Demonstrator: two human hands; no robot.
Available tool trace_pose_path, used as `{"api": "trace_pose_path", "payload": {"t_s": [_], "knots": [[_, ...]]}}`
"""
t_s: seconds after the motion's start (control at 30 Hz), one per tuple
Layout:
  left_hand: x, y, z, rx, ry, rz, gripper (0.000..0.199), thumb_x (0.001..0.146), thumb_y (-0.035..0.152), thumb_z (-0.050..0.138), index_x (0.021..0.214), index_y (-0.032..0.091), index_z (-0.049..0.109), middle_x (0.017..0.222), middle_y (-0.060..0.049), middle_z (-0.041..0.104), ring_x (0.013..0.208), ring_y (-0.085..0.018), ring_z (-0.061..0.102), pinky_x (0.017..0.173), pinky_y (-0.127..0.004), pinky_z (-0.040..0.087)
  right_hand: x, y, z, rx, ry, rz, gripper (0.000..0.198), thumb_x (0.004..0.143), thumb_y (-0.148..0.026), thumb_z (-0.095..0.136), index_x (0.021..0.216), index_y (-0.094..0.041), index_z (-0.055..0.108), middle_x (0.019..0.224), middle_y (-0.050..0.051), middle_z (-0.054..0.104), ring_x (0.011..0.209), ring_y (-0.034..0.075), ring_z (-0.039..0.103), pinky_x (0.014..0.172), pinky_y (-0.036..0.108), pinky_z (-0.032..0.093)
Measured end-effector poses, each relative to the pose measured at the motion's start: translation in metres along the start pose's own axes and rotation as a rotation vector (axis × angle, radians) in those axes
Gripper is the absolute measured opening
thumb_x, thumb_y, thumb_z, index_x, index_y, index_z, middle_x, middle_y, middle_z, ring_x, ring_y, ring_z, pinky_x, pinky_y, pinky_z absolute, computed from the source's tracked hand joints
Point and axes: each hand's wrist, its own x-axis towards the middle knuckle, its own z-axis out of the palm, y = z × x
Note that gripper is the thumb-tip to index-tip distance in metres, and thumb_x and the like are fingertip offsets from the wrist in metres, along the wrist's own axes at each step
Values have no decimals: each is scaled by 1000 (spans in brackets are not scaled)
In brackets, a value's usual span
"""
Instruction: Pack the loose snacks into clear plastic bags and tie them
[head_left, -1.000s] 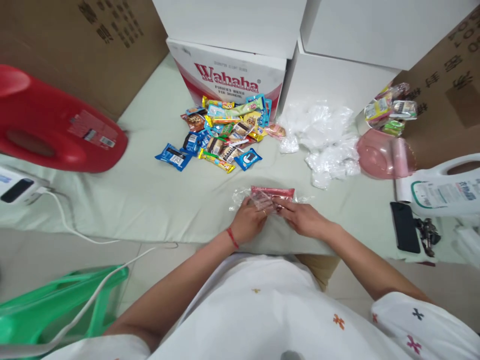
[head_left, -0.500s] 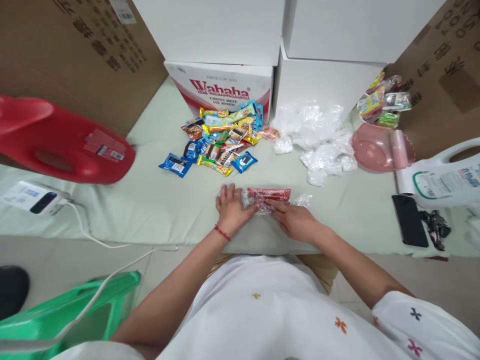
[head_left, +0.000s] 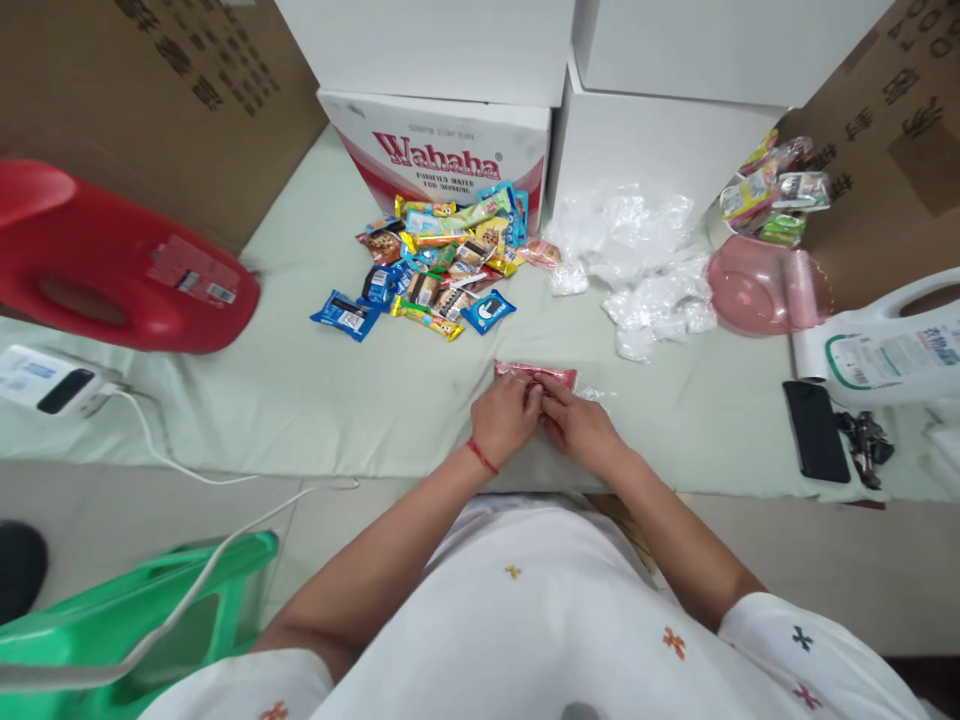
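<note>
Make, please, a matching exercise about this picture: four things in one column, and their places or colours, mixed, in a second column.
1. Red packet
2. Phone
3. Stool
4. Wahaha box

A. green
B. behind the snack pile
C. beside the keys
D. partly covered by left hand and right hand

Pairs: 1-D; 2-C; 3-A; 4-B.
</note>
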Motion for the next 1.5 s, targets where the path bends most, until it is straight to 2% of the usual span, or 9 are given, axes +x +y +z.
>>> {"api": "trace_pose_path", "payload": {"t_s": [0.1,0.23,0.37,0.5,0.7,0.9,1.1,1.37,1.5], "knots": [[3,0,7,36,-39,7,35,102,25,39,96,20,73,101,-10,75,92,-24,70,75,-33,48,-13,18,-6,316,265,-43,36,103,-37,47,127,-27,72,144,7,65,124,25,65,102,39,53],[2,-6,12,7,3,27,27,95,21,48,92,23,75,100,-9,76,91,-26,71,73,-34,49,-25,49,-12,290,669,374,46,99,-52,51,129,-21,67,115,12,71,92,26,66,88,43,54],[-2,-8,15,-85,148,-36,25,89,24,58,110,25,73,108,-8,74,100,-27,68,84,-37,51,-22,63,-5,45,479,449,45,86,-53,67,115,-19,70,94,12,66,95,31,57,91,47,49],[2,-14,14,-67,266,-239,71,72,44,80,134,16,59,132,-19,60,126,-40,54,104,-54,46,-19,45,-4,47,452,391,19,92,-40,59,91,-22,67,96,10,63,99,29,58,93,42,48],[5,-14,16,-108,171,-178,34,76,36,77,98,20,58,112,-13,60,114,-34,57,97,-49,48,-5,7,3,238,409,331,19,96,-36,46,90,-24,59,86,6,65,81,23,60,80,36,49],[-18,13,22,-108,361,234,8,96,23,55,88,23,57,91,-7,59,91,-24,56,80,-37,45,3,1,15,999,493,367,31,92,-50,48,103,-24,61,96,7,72,89,24,66,82,37,56],[-19,32,48,65,100,772,23,100,15,47,89,22,65,83,-8,63,85,-24,57,73,-39,43,-16,4,10,1536,370,402,50,83,-69,65,101,-23,71,97,6,74,91,23,68,74,32,57],[-23,34,30,-254,-257,916,51,79,16,62,130,14,58,124,-16,66,116,-30,59,104,-46,52,-33,25,1,1314,410,418,40,76,-51,81,102,-21,76,92,3,77,82,19,68,77,31,55],[-38,-1,12,-314,-164,810,56,90,15,55,146,21,50,139,-17,63,127,-28,60,108,-46,53,-46,82,-66,759,676,434,45,89,-56,65,118,-22,74,109,8,78,94,26,71,83,40,57]]}}
